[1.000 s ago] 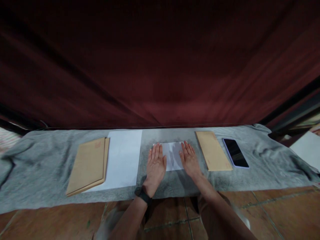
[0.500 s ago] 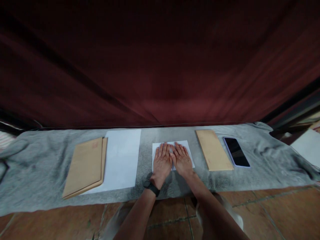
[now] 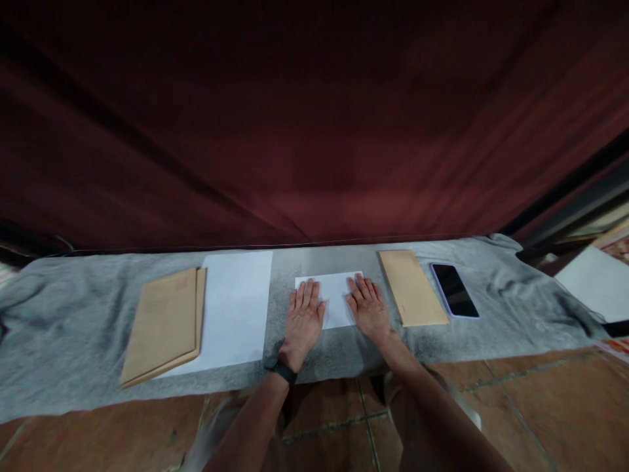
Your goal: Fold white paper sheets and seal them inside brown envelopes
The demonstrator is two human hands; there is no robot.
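Observation:
A small white sheet of paper (image 3: 335, 298), perhaps folded, lies flat on the grey cloth in front of me. My left hand (image 3: 303, 322) rests palm down over its left edge, fingers stretched forward. Over its right edge lies my right hand (image 3: 369, 311), also flat with fingers spread. Between the two hands the middle of the paper shows bare. Just right of my right hand is a stack of narrow brown envelopes (image 3: 413, 288). A dark watch is on my left wrist.
Larger brown envelopes (image 3: 162, 321) overlap a stack of white paper (image 3: 239, 308) on the left. A phone (image 3: 455, 292) with a pale purple case lies to the right. Grey cloth (image 3: 73, 328) covers the surface, and a dark red curtain (image 3: 344, 216) hangs behind it.
My hands have slid apart across the white paper, the left one leftward and the right one rightward, uncovering its middle. The whole view has shifted slightly.

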